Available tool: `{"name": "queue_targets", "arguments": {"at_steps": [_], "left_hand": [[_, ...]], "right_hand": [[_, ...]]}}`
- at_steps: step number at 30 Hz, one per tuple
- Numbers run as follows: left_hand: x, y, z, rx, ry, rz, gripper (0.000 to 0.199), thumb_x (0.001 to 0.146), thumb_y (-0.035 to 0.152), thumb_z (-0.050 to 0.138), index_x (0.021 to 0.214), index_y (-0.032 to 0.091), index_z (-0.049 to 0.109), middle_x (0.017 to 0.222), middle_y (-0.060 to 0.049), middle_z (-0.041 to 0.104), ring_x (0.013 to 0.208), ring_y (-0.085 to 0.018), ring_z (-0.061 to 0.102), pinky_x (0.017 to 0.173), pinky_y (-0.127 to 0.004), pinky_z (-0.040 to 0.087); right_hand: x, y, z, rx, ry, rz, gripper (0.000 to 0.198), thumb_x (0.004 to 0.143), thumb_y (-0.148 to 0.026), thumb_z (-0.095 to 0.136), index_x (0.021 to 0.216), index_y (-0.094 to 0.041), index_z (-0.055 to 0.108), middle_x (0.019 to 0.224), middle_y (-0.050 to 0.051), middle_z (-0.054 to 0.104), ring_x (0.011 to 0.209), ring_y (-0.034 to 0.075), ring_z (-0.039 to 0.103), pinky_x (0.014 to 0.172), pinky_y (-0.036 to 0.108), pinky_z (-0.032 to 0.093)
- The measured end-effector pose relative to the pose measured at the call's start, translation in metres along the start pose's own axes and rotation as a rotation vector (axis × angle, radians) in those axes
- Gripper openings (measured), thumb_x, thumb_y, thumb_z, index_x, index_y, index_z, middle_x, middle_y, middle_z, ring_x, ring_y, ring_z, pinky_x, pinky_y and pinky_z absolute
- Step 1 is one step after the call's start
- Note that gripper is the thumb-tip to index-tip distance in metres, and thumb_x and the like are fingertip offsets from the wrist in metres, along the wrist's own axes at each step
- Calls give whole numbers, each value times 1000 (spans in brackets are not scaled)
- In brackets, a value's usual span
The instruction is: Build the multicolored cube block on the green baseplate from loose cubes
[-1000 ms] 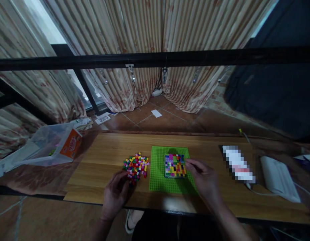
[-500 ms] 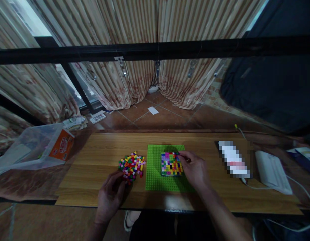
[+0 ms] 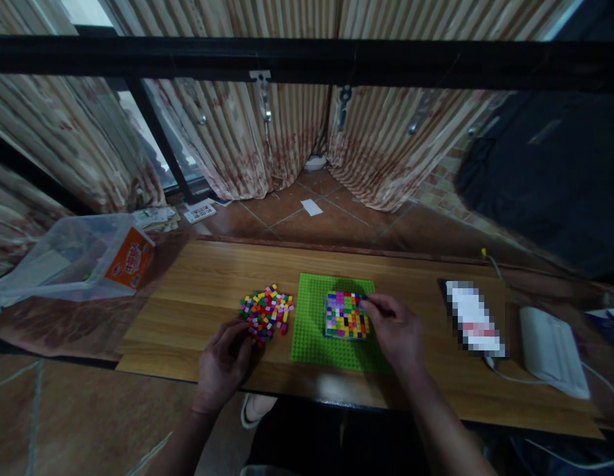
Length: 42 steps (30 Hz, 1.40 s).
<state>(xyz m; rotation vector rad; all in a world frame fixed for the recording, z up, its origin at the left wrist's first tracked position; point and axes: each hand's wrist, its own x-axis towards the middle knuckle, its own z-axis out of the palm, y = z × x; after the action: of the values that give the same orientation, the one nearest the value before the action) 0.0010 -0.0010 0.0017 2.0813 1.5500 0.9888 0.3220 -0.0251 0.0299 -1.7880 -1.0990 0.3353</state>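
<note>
On the green baseplate (image 3: 309, 340) sits a square block of small multicoloured toy bricks (image 3: 345, 317). The thumb and index finger of my right hand (image 3: 399, 327) pinch together at its far right corner, around what looks like a small dark brick (image 3: 364, 297). To the left lies a loose pile of toy bricks (image 3: 267, 309) in many colours. My left hand (image 3: 225, 357) rests at the pile's near left edge, fingers curved and thumb apart from them. Part of the pile's edge is hidden behind its fingertips.
The wooden table (image 3: 188, 317) carries a phone with a blurred screen (image 3: 473, 317) and a white box-shaped device (image 3: 552, 350) with cables at right. A clear plastic bin (image 3: 88, 254) with an orange label stands beyond the left end. Curtains and a dark rail are behind.
The camera view has tilted down and shifted slightly. Both hands stay nearly in place, the right at the block's corner and the left at the pile's edge.
</note>
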Motion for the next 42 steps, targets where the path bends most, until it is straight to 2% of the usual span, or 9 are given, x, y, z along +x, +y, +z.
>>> {"name": "queue_targets", "arguments": {"at_steps": [4,10,15,23,31,34,37,39,42], "left_hand": [[-1,2,0,-12,6,-9,20,86,32,56,100,21,65,106,-7,66,98,-21,65,88,-34,54],[0,3,1,-19,7,-5,19,86,30,57,100,21,65,104,-6,66,96,-20,65,87,-33,54],[-1,4,1,-30,8,-24,19,85,30,57,99,20,66,106,-6,66,98,-21,65,89,-33,53],[-1,4,0,-45,0,-35,19,85,29,57,100,21,66,105,-6,66,98,-21,65,89,-34,53],[-1,4,1,-25,6,-20,18,85,27,56,100,21,65,105,-6,66,97,-20,64,88,-34,53],[-2,4,1,-25,0,-8,19,86,25,55,101,21,65,106,-6,66,99,-20,64,89,-34,53],[-3,4,1,-33,0,-3,20,86,23,55,103,21,64,106,-7,66,98,-19,64,89,-34,53],[-3,4,1,-39,2,-5,20,85,22,54,103,21,64,106,-7,66,98,-19,64,89,-34,53],[-4,4,1,-43,-6,-6,21,85,21,54,102,21,65,106,-7,67,99,-20,64,90,-34,53]], "right_hand": [[5,5,-1,91,68,58,37,76,-50,65,90,-16,72,85,10,73,75,22,67,71,36,54],[11,10,11,97,-3,128,40,74,-50,66,94,-16,72,92,11,72,76,22,66,70,36,52],[11,8,14,124,-38,128,39,75,-51,64,92,-16,72,91,11,73,77,22,67,71,36,52],[9,5,13,73,-66,14,34,81,-49,59,83,-18,72,85,8,72,77,21,66,71,33,52],[8,13,13,61,-111,-12,39,83,-52,55,89,-17,71,87,9,72,79,22,66,73,35,52],[4,2,6,-22,-16,-86,39,87,-49,52,95,-16,70,91,10,71,82,23,65,75,37,52],[-8,-25,0,-80,75,-212,33,90,-44,50,98,-18,69,93,10,69,83,22,64,76,37,50],[-21,-47,2,-59,-33,-303,27,91,-39,50,97,-22,69,93,8,69,86,22,64,79,36,49],[-45,-69,20,-34,-301,-430,21,92,-33,49,94,-26,69,93,4,70,87,20,65,79,33,49]]}}
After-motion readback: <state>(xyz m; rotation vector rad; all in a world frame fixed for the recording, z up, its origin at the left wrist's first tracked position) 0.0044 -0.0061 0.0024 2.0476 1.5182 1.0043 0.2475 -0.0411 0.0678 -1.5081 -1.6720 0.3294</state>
